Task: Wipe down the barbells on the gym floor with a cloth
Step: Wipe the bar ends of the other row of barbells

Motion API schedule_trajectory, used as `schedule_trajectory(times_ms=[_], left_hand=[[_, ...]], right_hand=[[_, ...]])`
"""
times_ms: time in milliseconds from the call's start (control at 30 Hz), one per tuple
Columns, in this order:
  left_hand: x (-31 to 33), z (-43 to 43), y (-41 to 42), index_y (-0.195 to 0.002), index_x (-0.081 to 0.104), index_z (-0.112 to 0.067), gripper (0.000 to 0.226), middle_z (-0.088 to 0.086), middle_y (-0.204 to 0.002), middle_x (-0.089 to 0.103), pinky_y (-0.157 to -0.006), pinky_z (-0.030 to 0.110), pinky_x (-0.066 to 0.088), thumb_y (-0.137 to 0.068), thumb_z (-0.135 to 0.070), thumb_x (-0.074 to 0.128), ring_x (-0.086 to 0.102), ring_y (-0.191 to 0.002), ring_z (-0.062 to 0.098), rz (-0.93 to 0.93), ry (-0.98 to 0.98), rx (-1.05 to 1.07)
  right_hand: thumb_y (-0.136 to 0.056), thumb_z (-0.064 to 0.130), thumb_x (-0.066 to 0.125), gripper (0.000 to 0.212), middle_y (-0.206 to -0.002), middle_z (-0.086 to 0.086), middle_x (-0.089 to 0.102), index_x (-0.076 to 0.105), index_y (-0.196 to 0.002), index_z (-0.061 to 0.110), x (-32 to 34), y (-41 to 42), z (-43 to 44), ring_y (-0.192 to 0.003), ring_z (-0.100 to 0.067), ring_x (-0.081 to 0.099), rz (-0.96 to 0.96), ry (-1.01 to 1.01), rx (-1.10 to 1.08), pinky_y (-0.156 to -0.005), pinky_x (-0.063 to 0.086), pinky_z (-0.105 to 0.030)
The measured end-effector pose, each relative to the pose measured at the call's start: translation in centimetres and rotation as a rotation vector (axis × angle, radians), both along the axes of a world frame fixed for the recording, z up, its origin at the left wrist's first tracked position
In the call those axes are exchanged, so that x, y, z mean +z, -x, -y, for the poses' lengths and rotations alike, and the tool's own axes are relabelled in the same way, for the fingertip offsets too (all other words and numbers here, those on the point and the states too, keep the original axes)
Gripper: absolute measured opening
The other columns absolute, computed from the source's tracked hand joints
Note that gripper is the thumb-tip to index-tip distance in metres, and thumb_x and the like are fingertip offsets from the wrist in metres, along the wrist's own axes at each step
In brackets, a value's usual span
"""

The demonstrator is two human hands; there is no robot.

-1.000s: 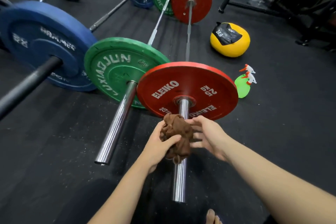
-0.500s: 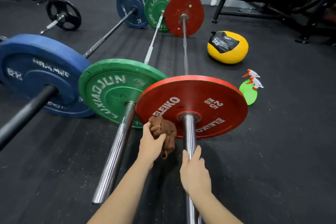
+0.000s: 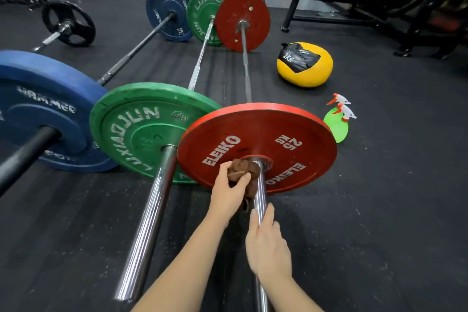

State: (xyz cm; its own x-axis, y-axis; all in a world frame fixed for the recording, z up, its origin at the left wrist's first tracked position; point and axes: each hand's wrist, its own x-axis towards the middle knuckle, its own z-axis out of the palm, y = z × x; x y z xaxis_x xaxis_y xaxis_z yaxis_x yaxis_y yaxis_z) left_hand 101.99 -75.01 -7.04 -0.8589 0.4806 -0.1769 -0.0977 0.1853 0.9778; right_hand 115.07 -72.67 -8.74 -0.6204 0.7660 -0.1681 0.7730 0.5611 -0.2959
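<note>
Nearest, the right hand (image 3: 268, 243) wraps the smooth chrome sleeve (image 3: 260, 192). Just beyond, the left hand (image 3: 228, 194) clutches a crumpled brown cloth (image 3: 243, 170) against that sleeve, at the round red plate (image 3: 291, 134). Farther right, a squashed yellow ball (image 3: 305, 68).

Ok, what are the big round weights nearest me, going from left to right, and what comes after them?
Big blue rubber weight plate → green rubber weight plate → red rubber weight plate → green plastic spray bottles.

three barbells (image 3: 260, 192) side by side, ball (image 3: 307, 72) right
</note>
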Motion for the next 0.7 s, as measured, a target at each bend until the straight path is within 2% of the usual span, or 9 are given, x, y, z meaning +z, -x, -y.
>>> schedule_trajectory(times_ms=[100,167,200,267,367,500,600,700], left_hand=[[1.1,0.6,-0.3,-0.116,0.053,-0.050,0.032,-0.009,-0.119,0.059,-0.087,0.025,0.051,-0.093,-0.035,0.070,0.058,-0.107,0.007,-0.148,0.115,-0.117],[1.8,0.6,-0.1,-0.122,0.052,-0.045,0.034,-0.006,-0.120,0.059,-0.091,0.028,0.050,-0.095,-0.033,0.068,0.057,-0.108,0.009,-0.242,0.205,-0.178],[2.2,0.4,0.4,-0.127,0.052,-0.043,0.037,-0.005,-0.121,0.060,-0.096,0.031,0.050,-0.096,-0.032,0.067,0.058,-0.111,0.013,-0.269,0.244,-0.184],[2.9,-0.3,1.5,-0.136,0.050,-0.038,0.040,-0.003,-0.125,0.064,-0.100,0.031,0.048,-0.099,-0.029,0.064,0.060,-0.115,0.018,-0.298,0.311,-0.195],[3.8,-1.9,2.4,-0.137,0.051,-0.032,0.038,-0.001,-0.125,0.067,-0.095,0.027,0.044,-0.101,-0.024,0.062,0.063,-0.116,0.022,-0.355,0.409,-0.238],[4.4,-2.0,2.0,-0.134,0.050,-0.034,0.034,0.000,-0.121,0.069,-0.093,0.031,0.048,-0.101,-0.027,0.059,0.066,-0.111,0.024,-0.350,0.493,-0.289],[4.5,-0.3,1.1,-0.134,0.050,-0.035,0.035,-0.004,-0.118,0.067,-0.091,0.029,0.046,-0.102,-0.024,0.059,0.064,-0.110,0.021,-0.310,0.496,-0.378],[4.1,1.6,0.2,-0.132,0.050,-0.037,0.036,-0.007,-0.118,0.064,-0.095,0.031,0.046,-0.101,-0.023,0.059,0.060,-0.109,0.016,-0.282,0.509,-0.443]], right_hand=[[-0.108,0.046,0.018,0.055,-0.143,-0.013,0.048,0.016,-0.157,0.023,1.0,-0.3,0.6,-0.111,-0.028,0.059,-0.073,0.049,-0.014,-0.082,0.051,-0.040],[-0.110,0.034,0.029,0.056,-0.158,-0.018,0.033,0.012,-0.161,0.019,1.0,-0.3,0.7,-0.121,-0.027,0.057,-0.035,0.033,0.009,-0.089,0.054,-0.039],[-0.110,0.032,0.031,0.058,-0.163,-0.015,0.028,0.010,-0.162,0.018,0.8,-0.1,0.5,-0.124,-0.024,0.057,-0.015,0.029,0.010,-0.090,0.054,-0.036],[-0.110,0.039,0.027,0.060,-0.161,-0.004,0.035,0.007,-0.163,0.021,0.5,0.1,0.2,-0.120,-0.020,0.061,-0.040,0.053,-0.032,-0.087,0.055,-0.030],[-0.109,0.042,0.027,0.060,-0.160,0.001,0.038,0.008,-0.163,0.024,0.1,0.3,-0.2,-0.118,-0.018,0.064,-0.010,0.028,-0.008,-0.082,0.055,-0.026],[-0.109,0.048,0.019,0.059,-0.155,0.001,0.046,0.010,-0.163,0.025,1.4,0.2,-0.3,-0.120,-0.017,0.063,-0.097,0.109,-0.087,-0.087,0.053,-0.028],[-0.108,0.050,0.016,0.060,-0.147,-0.002,0.054,0.013,-0.163,0.027,2.5,-0.2,-0.1,-0.117,-0.019,0.064,-0.154,0.186,-0.123,-0.092,0.053,-0.035],[-0.109,0.048,0.015,0.058,-0.141,-0.002,0.057,0.012,-0.163,0.029,3.0,-0.6,-0.1,-0.115,-0.020,0.063,-0.187,0.242,-0.141,-0.091,0.050,-0.036]])
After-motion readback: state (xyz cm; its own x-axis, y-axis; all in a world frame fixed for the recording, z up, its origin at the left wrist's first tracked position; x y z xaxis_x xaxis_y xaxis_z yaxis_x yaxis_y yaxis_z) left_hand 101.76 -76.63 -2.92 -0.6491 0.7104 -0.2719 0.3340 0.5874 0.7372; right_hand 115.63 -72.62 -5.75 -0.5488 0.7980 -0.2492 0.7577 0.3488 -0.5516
